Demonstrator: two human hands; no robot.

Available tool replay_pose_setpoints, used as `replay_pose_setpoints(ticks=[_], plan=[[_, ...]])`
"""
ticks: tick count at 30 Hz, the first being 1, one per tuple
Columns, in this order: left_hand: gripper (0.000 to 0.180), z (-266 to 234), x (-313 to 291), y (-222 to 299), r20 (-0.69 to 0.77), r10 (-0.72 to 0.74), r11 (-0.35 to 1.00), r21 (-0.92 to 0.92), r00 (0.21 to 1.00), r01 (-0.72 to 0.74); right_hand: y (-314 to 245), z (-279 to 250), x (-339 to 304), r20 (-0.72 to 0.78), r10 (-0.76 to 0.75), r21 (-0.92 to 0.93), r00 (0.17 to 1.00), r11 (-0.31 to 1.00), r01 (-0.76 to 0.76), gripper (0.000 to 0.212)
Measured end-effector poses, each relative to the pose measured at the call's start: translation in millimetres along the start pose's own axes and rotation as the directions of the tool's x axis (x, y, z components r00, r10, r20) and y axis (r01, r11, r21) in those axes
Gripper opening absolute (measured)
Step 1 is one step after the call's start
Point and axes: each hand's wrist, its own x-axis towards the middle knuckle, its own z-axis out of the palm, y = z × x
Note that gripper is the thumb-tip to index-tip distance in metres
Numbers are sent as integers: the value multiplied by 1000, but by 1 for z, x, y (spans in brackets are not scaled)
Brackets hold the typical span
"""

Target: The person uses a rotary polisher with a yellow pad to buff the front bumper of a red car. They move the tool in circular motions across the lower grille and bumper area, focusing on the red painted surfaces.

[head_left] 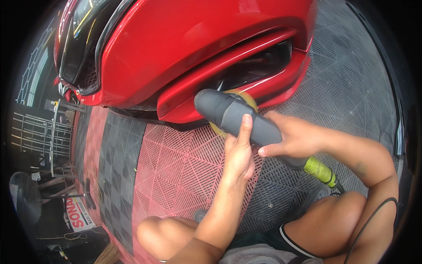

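A dark grey car polisher [246, 121] is held in both hands at the lower edge of a red car bumper [189, 57]. Its yellow pad [244, 97] shows partly behind the body and lies at the bumper's lower lip; whether it presses there or spins I cannot tell. My left hand [238, 155] grips the body from the near side, thumb laid along the top. Wrapped round the rear of the body is my right hand [295, 135]. Behind it, the tool's tail end is covered in yellow-green tape [319, 170].
Red and grey grid floor tiles [171, 176] lie under the car and around my bent knees. A black cable [373, 213] runs beside my right arm. At left stand a metal rack [33, 132], a printed banner [80, 213] and a broom [107, 254].
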Motion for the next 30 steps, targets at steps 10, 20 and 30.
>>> replay_pose_setpoints(ticks=[10,20,30], plan=[[61,-27,4,5,-133,56,995,-76,990,-66,13,26,39,65,-103,-13,992,994,104,86],[58,59,-2,-52,74,-80,996,39,994,77,80,-12,-60,-209,-58,-118,976,992,33,94],[55,71,8,-87,122,-87,992,104,989,75,119,-24,-75,-211,-26,-74,977,997,10,96]])
